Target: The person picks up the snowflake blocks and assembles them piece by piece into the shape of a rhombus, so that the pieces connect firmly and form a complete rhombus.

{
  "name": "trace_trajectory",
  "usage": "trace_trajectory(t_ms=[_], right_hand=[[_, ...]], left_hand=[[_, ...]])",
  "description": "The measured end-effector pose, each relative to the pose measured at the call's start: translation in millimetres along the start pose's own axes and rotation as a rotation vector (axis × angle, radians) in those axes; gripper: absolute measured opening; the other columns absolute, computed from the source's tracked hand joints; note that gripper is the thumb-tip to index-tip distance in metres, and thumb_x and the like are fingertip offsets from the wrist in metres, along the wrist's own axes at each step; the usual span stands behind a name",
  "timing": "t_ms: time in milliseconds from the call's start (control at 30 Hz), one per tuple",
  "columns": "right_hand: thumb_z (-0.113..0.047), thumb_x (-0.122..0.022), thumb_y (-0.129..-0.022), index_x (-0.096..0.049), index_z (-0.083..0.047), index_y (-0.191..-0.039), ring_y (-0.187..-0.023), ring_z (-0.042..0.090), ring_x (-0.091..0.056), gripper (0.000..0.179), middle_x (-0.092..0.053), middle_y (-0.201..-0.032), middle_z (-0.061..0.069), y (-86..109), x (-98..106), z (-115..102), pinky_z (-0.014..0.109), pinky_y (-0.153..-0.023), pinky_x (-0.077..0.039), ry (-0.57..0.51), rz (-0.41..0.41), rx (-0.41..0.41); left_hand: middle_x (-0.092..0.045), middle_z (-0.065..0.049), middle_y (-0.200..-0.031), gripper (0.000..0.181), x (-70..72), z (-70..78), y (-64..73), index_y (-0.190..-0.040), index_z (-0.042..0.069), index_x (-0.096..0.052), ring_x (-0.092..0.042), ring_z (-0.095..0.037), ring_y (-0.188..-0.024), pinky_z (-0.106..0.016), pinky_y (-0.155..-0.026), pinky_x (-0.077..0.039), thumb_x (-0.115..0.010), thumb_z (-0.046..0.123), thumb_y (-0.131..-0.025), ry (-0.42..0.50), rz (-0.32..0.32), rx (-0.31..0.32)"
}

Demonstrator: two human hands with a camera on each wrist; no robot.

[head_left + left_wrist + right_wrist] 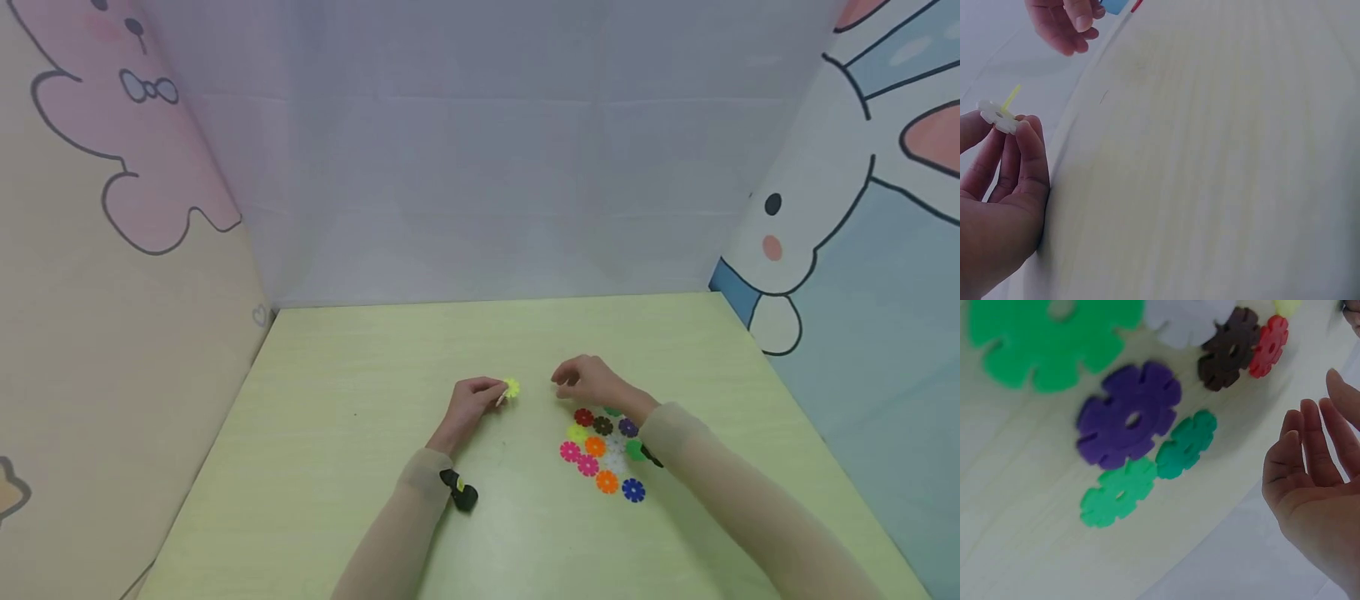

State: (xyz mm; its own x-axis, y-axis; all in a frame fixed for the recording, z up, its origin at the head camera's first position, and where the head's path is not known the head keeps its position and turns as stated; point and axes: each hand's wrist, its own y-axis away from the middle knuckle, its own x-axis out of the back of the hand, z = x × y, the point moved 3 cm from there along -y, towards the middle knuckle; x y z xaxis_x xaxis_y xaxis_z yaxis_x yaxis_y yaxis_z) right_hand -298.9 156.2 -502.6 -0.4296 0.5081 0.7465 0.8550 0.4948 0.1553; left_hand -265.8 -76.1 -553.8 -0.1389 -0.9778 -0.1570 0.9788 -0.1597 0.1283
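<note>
Done, apparently: yellow disc [513, 389] slotted into white disc [989, 113], pinched by left grip [468, 403], centre frame. Right grip [596, 382]: unclenched, empty. Remaining: loose coloured discs [597, 452], lower right.

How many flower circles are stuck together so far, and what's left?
Joined already: a yellow disc seems slotted into a white disc. In hand: the left hand pinches that pair; the right hand holds nothing. To go: the loose discs lie on the table, not on the pair, so it's probably early.
</note>
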Motion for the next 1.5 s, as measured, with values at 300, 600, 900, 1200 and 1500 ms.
trace_trajectory(t_ms=[300,600,900,1200,1500], right_hand=[[-0.020,-0.083,-0.076,-0.073,-0.013,-0.100,-0.087,0.020,-0.054,0.027,-0.065,-0.098,-0.003,12.6,4,14,0.037,-0.082,-0.048,0.067,-0.117,-0.074],[-0.023,-0.083,-0.076,-0.073,-0.018,-0.093,-0.090,0.020,-0.053,0.021,-0.063,-0.098,-0.004,17.5,4,17,0.040,-0.085,-0.046,0.142,-0.162,-0.052],[-0.019,-0.084,-0.074,-0.072,-0.017,-0.091,-0.092,0.020,-0.052,0.021,-0.061,-0.096,-0.005,21.8,3,20,0.042,-0.087,-0.045,0.122,-0.177,-0.021],[-0.017,-0.083,-0.075,-0.071,-0.017,-0.088,-0.089,0.019,-0.050,0.018,-0.059,-0.093,-0.005,21.5,1,22,0.039,-0.085,-0.045,0.121,-0.157,-0.017],[-0.018,-0.081,-0.078,-0.071,-0.017,-0.091,-0.084,0.018,-0.052,0.017,-0.060,-0.089,-0.006,20.3,2,23,0.034,-0.080,-0.047,0.114,-0.143,-0.014]], left_hand=[[-0.067,-0.015,-0.088,0.023,3.4,1.2,-1.1,-0.104,-0.013,-0.066,-0.063,-0.022,-0.075,-0.035,-0.071,-0.051,-0.066,0.006,-0.090,0.038,-0.035,0.029],[-0.067,-0.015,-0.087,0.022,-0.2,10.6,6.9,-0.101,-0.010,-0.068,-0.063,-0.019,-0.074,-0.030,-0.069,-0.050,-0.068,0.009,-0.089,0.049,-0.017,0.014],[-0.067,-0.017,-0.088,0.022,-1.9,22.5,14.5,-0.103,-0.013,-0.066,-0.063,-0.021,-0.076,-0.034,-0.071,-0.051,-0.064,0.005,-0.091,0.039,-0.040,0.022],[-0.067,-0.015,-0.087,0.025,3.2,-1.5,0.5,-0.104,-0.012,-0.066,-0.063,-0.018,-0.074,-0.032,-0.069,-0.050,-0.066,0.009,-0.091,0.044,-0.027,0.031],[-0.067,-0.012,-0.086,0.024,2.0,-3.7,-0.5,-0.101,-0.009,-0.069,-0.062,-0.017,-0.073,-0.026,-0.065,-0.049,-0.069,0.012,-0.089,0.039,0.006,0.025]])
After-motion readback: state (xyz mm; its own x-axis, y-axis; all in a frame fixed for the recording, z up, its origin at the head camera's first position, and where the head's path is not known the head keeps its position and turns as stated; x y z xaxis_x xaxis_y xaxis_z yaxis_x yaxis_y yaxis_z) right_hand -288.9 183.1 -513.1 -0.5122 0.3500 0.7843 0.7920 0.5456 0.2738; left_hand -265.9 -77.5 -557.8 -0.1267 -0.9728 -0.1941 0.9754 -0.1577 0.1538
